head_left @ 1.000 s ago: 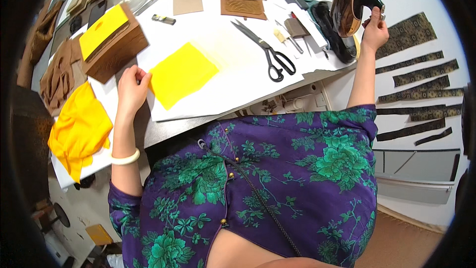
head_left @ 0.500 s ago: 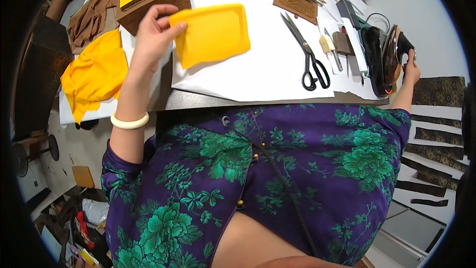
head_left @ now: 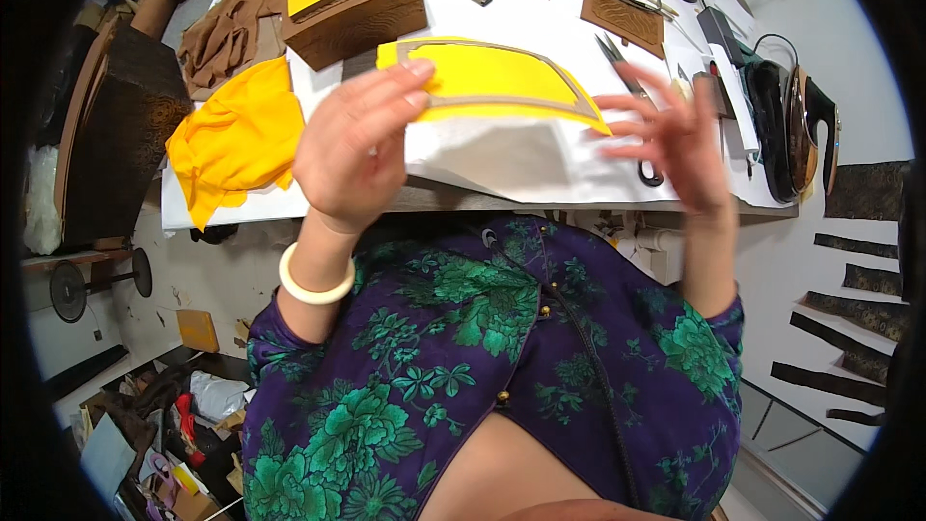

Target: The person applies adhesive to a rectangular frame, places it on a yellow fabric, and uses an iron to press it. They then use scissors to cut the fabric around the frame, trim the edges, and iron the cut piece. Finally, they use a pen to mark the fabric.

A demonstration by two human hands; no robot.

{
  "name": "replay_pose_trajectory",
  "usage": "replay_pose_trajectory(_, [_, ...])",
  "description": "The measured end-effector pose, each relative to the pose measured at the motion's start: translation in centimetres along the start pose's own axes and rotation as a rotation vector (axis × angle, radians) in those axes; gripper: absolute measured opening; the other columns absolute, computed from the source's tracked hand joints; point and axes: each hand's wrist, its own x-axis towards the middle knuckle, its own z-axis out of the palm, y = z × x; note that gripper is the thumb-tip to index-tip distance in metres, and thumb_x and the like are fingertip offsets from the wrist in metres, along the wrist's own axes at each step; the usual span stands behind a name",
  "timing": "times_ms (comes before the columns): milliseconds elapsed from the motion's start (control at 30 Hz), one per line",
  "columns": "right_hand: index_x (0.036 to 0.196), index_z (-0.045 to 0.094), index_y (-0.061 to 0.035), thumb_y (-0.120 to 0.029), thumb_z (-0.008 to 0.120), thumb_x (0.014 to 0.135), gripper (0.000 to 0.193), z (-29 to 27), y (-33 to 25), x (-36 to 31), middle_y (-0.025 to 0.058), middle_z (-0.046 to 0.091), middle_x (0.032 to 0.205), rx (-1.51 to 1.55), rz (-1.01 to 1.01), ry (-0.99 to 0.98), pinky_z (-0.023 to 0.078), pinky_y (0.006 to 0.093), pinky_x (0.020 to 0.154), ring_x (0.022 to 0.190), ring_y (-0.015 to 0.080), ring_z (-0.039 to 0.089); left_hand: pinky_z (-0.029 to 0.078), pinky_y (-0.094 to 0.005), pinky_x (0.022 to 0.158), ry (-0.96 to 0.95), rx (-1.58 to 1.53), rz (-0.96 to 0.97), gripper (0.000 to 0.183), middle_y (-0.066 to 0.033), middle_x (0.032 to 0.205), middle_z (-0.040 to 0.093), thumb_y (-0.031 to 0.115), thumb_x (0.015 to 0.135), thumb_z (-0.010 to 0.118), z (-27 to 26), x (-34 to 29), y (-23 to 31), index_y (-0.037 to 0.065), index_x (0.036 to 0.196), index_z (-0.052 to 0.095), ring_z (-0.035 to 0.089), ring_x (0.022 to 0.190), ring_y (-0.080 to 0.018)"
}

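The yellow panel [head_left: 502, 72], thin and bowed, was held up over the white paper [head_left: 453, 150], running rightward from the grip. A grey-brown band [head_left: 511, 100] followed its margin like a frame, with yellow showing outside it. The left hand [head_left: 357, 140] had the panel's near left end pinched, fingertips on the upper face; the thumb was hidden, so how firm the hold was could not be told. The right hand [head_left: 680, 135], blurred, had its fingers spread wide by the opposite end, and whether any fingertip touched could not be made out.

With one sure hold, the free end seemed likely to sag or twist, which could crease the yellow margin or lift the band if it was poorly bonded. A hasty right-hand pinch might bend the corner.

Just beyond that hand, to the right of the grip, lay the scissors [head_left: 610, 48]; a low sweep could knock them or catch an edge. Farther right stood the iron [head_left: 799, 125], a burn risk if hot, though its heat could not be judged. Beyond the grip, slightly left, the yellow-topped brown box [head_left: 357, 24] sat close enough for the panel to bump.
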Motion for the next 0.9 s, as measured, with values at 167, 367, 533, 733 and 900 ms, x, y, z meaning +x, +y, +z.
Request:
replay_pose_trajectory(167, [0.15, 0.034, 0.0035, -0.023, 0.068, 0.097, 0.069, 7.4, 3.4, 1.4, 0.0204, 0.067, 0.123, 0.295, -0.149, 0.12, 0.063, 0.0395, 0.085, 0.101, 0.026, 0.072, 0.058, -0.0388, 0.089, 0.013, 0.097, 0.035, 0.023, -0.0204, 0.116, 0.072, -0.009, 0.076, 0.075, -0.7, -1.7, 2.2, -0.001, 0.097, 0.071, 0.069, 0.107, -0.0349])
replay_pose_trajectory(367, [0.145, 0.038, 0.005, -0.004, 0.074, 0.092, 0.065, 9.1, 4.9, 2.8, 0.0185, 0.07, 0.117, 0.338, -0.41, 0.188, 0.063, 0.0341, 0.083, 0.104, 0.0225, 0.072, 0.037, -0.0467, 0.117, 0.38, -0.63, -0.707, 0.069, -0.0191, 0.149, 0.047, -0.014, 0.077, 0.054, 1.3, -7.0, 3.1, -0.002, 0.144, 0.042, 0.046, 0.139, -0.0316])
replay_pose_trajectory(533, [0.143, 0.041, 0.0046, 0.0, 0.076, 0.09, 0.063, 10.5, 5.8, 3.2, 0.0176, 0.07, 0.117, 0.309, -0.402, 0.124, 0.063, 0.0328, 0.083, 0.103, 0.0211, 0.071, 0.029, -0.0472, 0.122, 0.107, -1.366, -1.043, 0.055, -0.0111, 0.151, 0.049, 0.009, 0.096, 0.058, 2.8, -7.0, 4.7, 0.004, 0.149, 0.043, 0.042, 0.144, -0.0279])
replay_pose_trajectory(733, [0.133, 0.059, 0.0019, -0.001, 0.075, 0.09, 0.046, 9.6, 5.2, 2.5, 0.0125, 0.071, 0.114, -0.316, -0.577, 0.363, 0.06, 0.0249, 0.078, 0.094, 0.0139, 0.071, 0.043, -0.0467, 0.116, 0.194, -1.265, -1.147, 0.041, -0.0125, 0.141, 0.058, 0.017, 0.108, 0.05, 5.5, -4.4, 4.7, 0.003, 0.146, 0.045, 0.056, 0.134, -0.0315])
replay_pose_trajectory(900, [0.118, 0.069, -0.0008, -0.01, 0.065, 0.094, 0.026, -2.7, 5.9, -1.8, 0.0155, 0.069, 0.111, -1.308, -0.402, 0.88, 0.052, 0.0408, 0.096, 0.104, 0.0318, 0.066, 0.046, -0.0478, 0.113, 0.179, -1.295, -1.109, 0.042, -0.0203, 0.138, 0.06, 0.017, 0.107, 0.049, 3.6, -3.5, 3.3, -0.002, 0.144, 0.045, 0.058, 0.131, -0.0369])
